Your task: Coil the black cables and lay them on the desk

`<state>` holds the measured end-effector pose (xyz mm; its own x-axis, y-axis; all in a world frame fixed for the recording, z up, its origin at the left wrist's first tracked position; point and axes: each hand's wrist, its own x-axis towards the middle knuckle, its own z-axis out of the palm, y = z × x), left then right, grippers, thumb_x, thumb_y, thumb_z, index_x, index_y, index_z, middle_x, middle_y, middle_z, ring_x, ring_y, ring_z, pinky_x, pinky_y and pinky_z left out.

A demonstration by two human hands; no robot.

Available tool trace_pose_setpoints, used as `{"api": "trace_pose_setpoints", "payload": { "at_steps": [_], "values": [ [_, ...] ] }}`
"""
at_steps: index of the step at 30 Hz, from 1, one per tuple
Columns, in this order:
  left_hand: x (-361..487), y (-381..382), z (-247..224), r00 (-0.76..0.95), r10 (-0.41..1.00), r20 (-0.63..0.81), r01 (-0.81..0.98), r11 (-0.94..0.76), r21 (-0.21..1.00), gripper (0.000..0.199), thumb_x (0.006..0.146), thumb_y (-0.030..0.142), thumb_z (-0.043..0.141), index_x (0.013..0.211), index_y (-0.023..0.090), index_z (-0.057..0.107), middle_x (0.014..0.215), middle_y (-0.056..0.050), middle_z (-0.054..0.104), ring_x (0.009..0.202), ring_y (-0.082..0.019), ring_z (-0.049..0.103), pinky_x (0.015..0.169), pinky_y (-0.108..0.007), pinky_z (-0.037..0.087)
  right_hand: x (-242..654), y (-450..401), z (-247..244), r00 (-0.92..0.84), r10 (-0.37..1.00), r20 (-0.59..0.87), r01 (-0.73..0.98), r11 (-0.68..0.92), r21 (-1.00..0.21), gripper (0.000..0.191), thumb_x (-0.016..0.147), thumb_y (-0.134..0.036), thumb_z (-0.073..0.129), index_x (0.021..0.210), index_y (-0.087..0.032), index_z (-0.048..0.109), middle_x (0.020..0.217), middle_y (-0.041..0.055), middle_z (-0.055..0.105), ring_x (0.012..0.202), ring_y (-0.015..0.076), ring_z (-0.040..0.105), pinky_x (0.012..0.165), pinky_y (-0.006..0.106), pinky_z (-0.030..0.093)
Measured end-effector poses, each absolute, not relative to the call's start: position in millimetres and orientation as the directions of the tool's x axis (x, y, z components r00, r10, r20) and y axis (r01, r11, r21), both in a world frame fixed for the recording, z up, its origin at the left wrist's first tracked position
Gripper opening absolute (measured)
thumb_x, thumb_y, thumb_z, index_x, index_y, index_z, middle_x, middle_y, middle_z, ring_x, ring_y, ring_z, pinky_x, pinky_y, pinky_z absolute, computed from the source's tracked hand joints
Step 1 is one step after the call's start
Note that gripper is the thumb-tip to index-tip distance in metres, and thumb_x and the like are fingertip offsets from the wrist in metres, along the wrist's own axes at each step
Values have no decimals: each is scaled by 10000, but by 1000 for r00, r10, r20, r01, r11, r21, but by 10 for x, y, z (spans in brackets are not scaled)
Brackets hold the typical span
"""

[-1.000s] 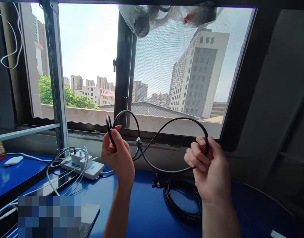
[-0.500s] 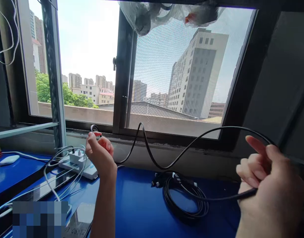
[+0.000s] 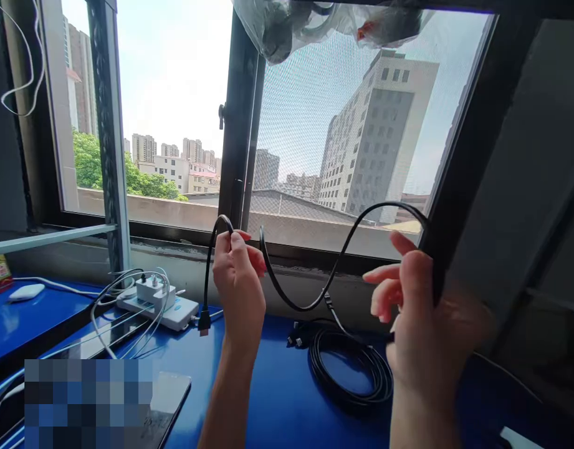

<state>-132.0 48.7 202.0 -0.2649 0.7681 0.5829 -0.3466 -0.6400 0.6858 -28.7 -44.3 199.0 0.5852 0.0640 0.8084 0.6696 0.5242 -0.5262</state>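
Observation:
A black cable point(image 3: 300, 307) hangs in loose curves between my two hands above the blue table. My left hand point(image 3: 240, 274) pinches it close to one end, and a connector point(image 3: 204, 321) with a flat metal tip dangles below on the left. My right hand point(image 3: 420, 312), partly blurred, grips the other stretch of the cable; its thumb presses on it while some fingers stick out. Below, a coiled black cable point(image 3: 349, 399) lies on the table point(image 3: 277, 386), with several plugs point(image 3: 296, 337) at its upper left.
On the left stand a white power strip point(image 3: 179, 313) with a plugged-in adapter point(image 3: 151, 290) and tangled white cables point(image 3: 100, 330). A dark phone-like slab point(image 3: 167, 405) lies in front. Behind are a window point(image 3: 310, 125) and a metal post point(image 3: 110, 125); plastic bags point(image 3: 287, 31) hang above.
My hands have come closer together, the left moving right and the right moving left. The dangling connector now shows below my left hand, and the cable loop between them has narrowed.

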Motion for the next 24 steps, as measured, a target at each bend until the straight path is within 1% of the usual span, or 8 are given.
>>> {"api": "trace_pose_setpoints", "payload": {
  "at_steps": [3,5,9,13,16,18,21,24],
  "values": [
    [-1339,470,2013,-181,783,595,-163,-621,767,257,907,331,379,690,238,479,587,2,585,559,-161,534,580,-303,419,-306,-313,1931,544,227,808,656,485,-578,326,817,-468,604,890,-182,742,626,24,679,400,90,525,325,192,331],
    [-1387,459,2026,-81,830,551,-121,-557,821,269,917,340,375,705,236,504,611,-9,615,631,-183,572,663,-328,436,-320,-269,1917,529,338,779,641,442,-627,342,828,-472,578,886,-182,751,638,33,689,429,102,563,333,183,350],
    [-1465,410,2083,109,869,483,-165,-464,870,289,905,312,379,738,215,594,709,-40,678,779,-201,631,794,-349,467,-382,-270,1937,493,518,699,588,393,-707,470,767,-581,594,876,-153,755,605,46,680,435,129,585,332,194,366],
    [-1409,347,2078,228,843,487,-331,-403,853,258,869,313,423,849,217,662,914,-45,715,941,-199,646,866,-319,500,-489,-258,1947,415,653,633,553,371,-746,558,688,-532,686,1085,-142,706,650,32,697,540,175,652,436,227,474],
    [-1330,338,2043,273,831,485,-402,-359,842,271,849,366,458,923,227,679,955,-38,715,939,-214,653,829,-324,534,-535,-221,1932,384,693,610,536,370,-759,452,690,-394,684,1072,-152,708,639,17,691,579,184,671,522,240,519],
    [-1308,361,2033,266,825,499,-414,-369,832,267,843,368,473,932,225,680,957,-39,713,956,-218,652,855,-327,524,-518,-204,1917,397,698,596,507,374,-777,414,736,-380,626,1074,-154,703,686,31,703,582,179,675,523,239,527],
    [-1344,416,2045,189,831,523,-402,-421,813,270,856,366,477,983,221,666,974,-51,708,1054,-220,622,960,-333,454,-421,-194,1892,458,658,598,483,380,-789,419,799,-439,548,1069,-158,703,781,63,715,530,154,650,423,217,489],
    [-1422,466,2067,85,855,512,-402,-440,803,331,868,423,482,1089,228,631,949,-50,703,1066,-211,607,976,-346,426,-297,-198,1876,584,530,615,455,413,-789,497,776,-465,584,1149,-147,668,819,79,715,395,98,545,315,191,381]
  ]
}}
